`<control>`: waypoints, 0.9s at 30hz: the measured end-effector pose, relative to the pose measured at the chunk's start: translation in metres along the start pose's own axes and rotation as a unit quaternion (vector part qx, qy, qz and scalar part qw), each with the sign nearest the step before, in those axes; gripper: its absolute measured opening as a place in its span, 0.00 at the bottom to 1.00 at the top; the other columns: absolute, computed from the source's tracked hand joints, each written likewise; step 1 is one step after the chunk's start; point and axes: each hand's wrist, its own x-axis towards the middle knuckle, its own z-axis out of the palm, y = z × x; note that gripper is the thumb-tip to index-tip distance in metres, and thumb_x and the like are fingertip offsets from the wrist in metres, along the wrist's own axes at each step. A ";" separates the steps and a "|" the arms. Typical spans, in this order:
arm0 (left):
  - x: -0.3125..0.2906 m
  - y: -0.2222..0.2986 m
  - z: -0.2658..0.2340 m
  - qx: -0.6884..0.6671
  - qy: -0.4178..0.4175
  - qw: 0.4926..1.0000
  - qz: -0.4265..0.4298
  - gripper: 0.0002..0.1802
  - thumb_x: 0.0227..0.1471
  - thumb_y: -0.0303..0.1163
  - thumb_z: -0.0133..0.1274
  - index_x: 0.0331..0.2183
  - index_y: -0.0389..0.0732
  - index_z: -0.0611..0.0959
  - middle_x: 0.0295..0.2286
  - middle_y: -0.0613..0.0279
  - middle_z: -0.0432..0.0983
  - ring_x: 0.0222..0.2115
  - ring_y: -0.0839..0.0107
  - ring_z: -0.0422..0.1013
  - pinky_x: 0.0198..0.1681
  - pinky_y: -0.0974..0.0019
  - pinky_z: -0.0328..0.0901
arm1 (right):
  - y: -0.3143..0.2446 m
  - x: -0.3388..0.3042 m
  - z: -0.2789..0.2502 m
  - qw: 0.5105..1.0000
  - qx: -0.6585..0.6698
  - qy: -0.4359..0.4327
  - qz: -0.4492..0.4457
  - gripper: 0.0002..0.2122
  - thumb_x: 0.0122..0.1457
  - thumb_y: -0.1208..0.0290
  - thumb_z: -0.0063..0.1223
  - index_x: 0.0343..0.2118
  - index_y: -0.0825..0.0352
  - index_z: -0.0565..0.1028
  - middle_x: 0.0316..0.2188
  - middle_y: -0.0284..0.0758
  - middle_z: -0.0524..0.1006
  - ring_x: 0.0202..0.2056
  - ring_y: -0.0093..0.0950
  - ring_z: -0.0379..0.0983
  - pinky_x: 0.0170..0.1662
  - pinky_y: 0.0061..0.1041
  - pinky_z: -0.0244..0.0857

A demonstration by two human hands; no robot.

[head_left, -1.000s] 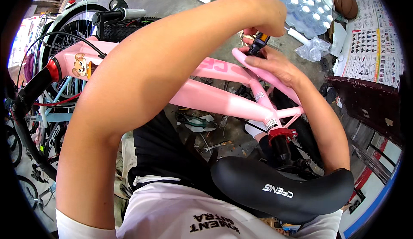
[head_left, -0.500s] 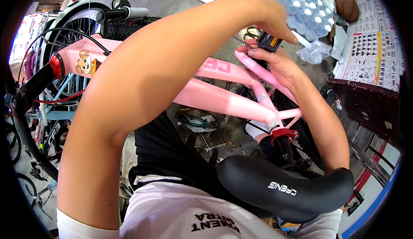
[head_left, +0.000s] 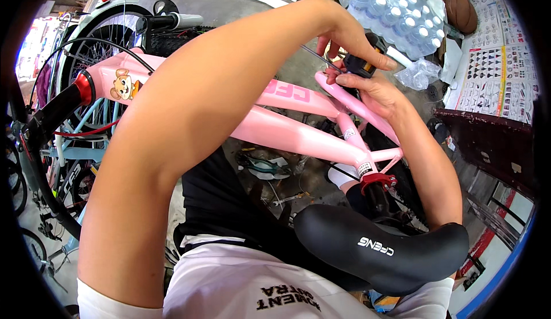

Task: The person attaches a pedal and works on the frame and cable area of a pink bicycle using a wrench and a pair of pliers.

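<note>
The pink bicycle frame point(head_left: 304, 132) lies across in front of me, a cartoon mouse sticker near its head tube. My left hand point(head_left: 353, 37) arches over the upper frame, its thumb and curled fingers around a small black part point(head_left: 360, 65) with a yellow-orange patch. From below, my right hand point(head_left: 379, 92) grips the same part between thumb and fingers, beside the end of the pink rear tube point(head_left: 353, 98). A thin metal rod point(head_left: 320, 57) sticks out leftward from between the hands; its inner end is hidden. The black saddle point(head_left: 379, 250) sits close to my body.
Pliers point(head_left: 267, 167) and a wrench point(head_left: 287, 198) lie on the floor beneath the frame. Wrapped water bottles point(head_left: 396, 14), a basketball point(head_left: 461, 13) and a dark red cabinet point(head_left: 488, 147) stand to the right. Another bicycle's wheel point(head_left: 109, 32) is at far left.
The black part has turned and shifted slightly downward between my hands. My left thumb and fingers have come down around it, and more of the metal rod shows.
</note>
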 end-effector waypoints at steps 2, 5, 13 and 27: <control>-0.002 0.000 0.000 -0.003 -0.032 0.999 -0.024 0.59 0.34 0.85 0.46 0.49 0.40 0.78 0.40 0.46 0.77 0.41 0.51 0.74 0.44 0.47 0.69 | 0.004 0.004 -0.002 1.000 0.003 0.004 0.006 0.19 0.51 0.77 0.67 0.45 0.71 0.72 0.41 0.38 0.78 0.47 0.29 0.75 0.56 0.28 0.66; 0.009 -0.008 -0.003 -0.001 -0.091 0.996 0.004 0.60 0.33 0.85 0.47 0.49 0.39 0.78 0.40 0.47 0.76 0.38 0.55 0.74 0.42 0.55 0.70 | 0.002 0.002 -0.001 1.000 0.010 0.018 0.022 0.18 0.53 0.77 0.65 0.46 0.71 0.72 0.40 0.37 0.78 0.47 0.29 0.74 0.57 0.30 0.66; 0.017 -0.008 -0.003 0.060 -0.125 0.988 -0.074 0.64 0.31 0.86 0.46 0.51 0.37 0.75 0.38 0.48 0.76 0.33 0.58 0.76 0.40 0.55 0.71 | -0.010 -0.021 0.003 0.974 -0.194 0.119 0.011 0.16 0.55 0.62 0.66 0.37 0.70 0.77 0.35 0.34 0.80 0.38 0.22 0.76 0.43 0.22 0.69; -0.009 0.013 -0.033 -0.033 -0.093 0.991 -0.086 0.60 0.44 0.81 0.38 0.55 0.32 0.69 0.39 0.33 0.75 0.31 0.50 0.79 0.36 0.48 0.76 | -0.044 -0.037 0.070 0.616 -0.676 0.189 -0.358 0.14 0.50 0.68 0.65 0.39 0.64 0.79 0.37 0.34 0.79 0.33 0.34 0.77 0.36 0.31 0.70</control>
